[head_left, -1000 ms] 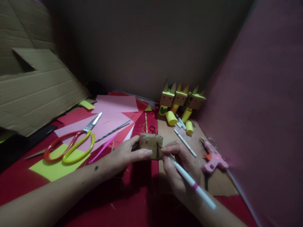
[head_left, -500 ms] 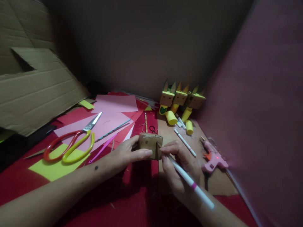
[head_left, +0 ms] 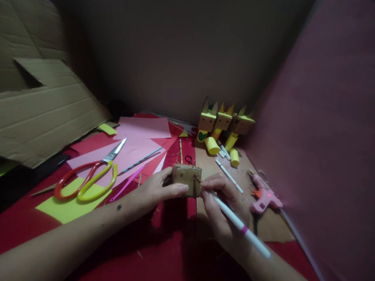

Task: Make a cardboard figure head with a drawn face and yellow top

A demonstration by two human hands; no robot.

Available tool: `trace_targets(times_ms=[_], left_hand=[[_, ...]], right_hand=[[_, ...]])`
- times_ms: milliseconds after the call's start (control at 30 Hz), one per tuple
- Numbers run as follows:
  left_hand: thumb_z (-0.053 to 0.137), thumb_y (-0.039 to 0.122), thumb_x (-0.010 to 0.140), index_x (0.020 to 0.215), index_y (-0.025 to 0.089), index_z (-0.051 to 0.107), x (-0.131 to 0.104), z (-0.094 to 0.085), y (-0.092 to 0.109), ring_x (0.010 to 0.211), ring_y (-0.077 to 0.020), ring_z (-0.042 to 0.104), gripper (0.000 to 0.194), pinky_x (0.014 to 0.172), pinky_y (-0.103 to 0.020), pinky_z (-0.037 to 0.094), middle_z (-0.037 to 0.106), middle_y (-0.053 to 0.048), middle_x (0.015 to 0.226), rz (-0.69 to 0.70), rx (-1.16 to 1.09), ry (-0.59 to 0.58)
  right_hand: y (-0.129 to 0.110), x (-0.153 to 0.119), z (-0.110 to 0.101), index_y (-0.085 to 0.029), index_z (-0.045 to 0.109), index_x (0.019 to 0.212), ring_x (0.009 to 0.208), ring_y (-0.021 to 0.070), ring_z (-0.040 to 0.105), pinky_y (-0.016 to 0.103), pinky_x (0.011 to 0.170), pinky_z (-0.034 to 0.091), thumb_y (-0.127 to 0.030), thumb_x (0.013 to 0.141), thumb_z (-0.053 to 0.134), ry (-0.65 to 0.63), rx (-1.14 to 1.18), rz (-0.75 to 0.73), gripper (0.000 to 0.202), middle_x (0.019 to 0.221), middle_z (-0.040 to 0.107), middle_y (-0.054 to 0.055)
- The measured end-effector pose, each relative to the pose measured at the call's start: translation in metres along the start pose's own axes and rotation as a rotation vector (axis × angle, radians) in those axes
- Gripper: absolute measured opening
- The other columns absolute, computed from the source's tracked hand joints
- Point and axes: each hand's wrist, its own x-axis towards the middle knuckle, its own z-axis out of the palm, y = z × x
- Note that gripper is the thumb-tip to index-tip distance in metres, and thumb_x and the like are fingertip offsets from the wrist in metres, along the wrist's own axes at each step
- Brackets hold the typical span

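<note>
My left hand (head_left: 164,187) grips a small brown cardboard box (head_left: 190,189) by its left side, thumb across the front. Two dark dots mark the front face of the box. In my right hand (head_left: 222,203) is a white marker (head_left: 234,218) with a magenta band, held like a pen. Its tip is at or very near the right dot; whether it touches is too small to tell. The fingers of my right hand are pinched round the marker near its tip.
Left lie red-and-yellow scissors (head_left: 99,171) on coloured paper (head_left: 143,128), beside a twisted blue stick (head_left: 142,160). Cardboard figures (head_left: 224,121) stand at the back right, near yellow paper rolls (head_left: 234,157) and white markers (head_left: 229,176). A pink glue gun (head_left: 265,195) lies right, its light red.
My right hand and the marker have shifted slightly right and down, and the marker's rear end has moved the same way. The left hand and box look almost unmoved.
</note>
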Motion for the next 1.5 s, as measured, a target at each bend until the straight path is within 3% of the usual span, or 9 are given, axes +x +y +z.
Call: trace_targets(times_ms=[500, 767, 1500], left_hand=[[0.075, 0.052, 0.072, 0.122, 0.019, 0.063, 0.0006, 0.0003, -0.0014, 0.126, -0.0366, 0.058, 0.061, 0.106, -0.047, 0.045, 0.070, -0.012, 0.126, -0.024, -0.002, 0.035], [0.074, 0.049, 0.076, 0.121, 0.019, 0.060, -0.0001, 0.0012, 0.0007, 0.123, -0.0328, 0.061, 0.056, 0.105, -0.046, 0.046, 0.070, -0.011, 0.126, -0.010, -0.026, -0.002], [0.076, 0.052, 0.072, 0.121, 0.018, 0.063, 0.0013, -0.0003, -0.0024, 0.124, -0.0357, 0.059, 0.061, 0.103, -0.045, 0.047, 0.072, -0.011, 0.123, -0.012, -0.005, 0.020]], right_hand=[[0.0007, 0.0025, 0.0028, -0.022, 0.057, 0.093, 0.072, 0.0127, 0.058, 0.027, 0.063, 0.046, -0.005, 0.088, 0.053, 0.005, -0.062, -0.010, 0.018, 0.083, 0.057, -0.001], [0.0007, 0.0039, 0.0028, -0.022, 0.058, 0.095, 0.074, 0.0132, 0.059, 0.027, 0.063, 0.046, -0.005, 0.089, 0.052, 0.001, -0.053, -0.024, 0.019, 0.084, 0.058, 0.000], [-0.0010, 0.0024, 0.0009, -0.022, 0.057, 0.093, 0.075, 0.0119, 0.058, 0.026, 0.065, 0.046, -0.004, 0.088, 0.052, -0.012, -0.040, -0.006, 0.019, 0.085, 0.057, -0.001]])
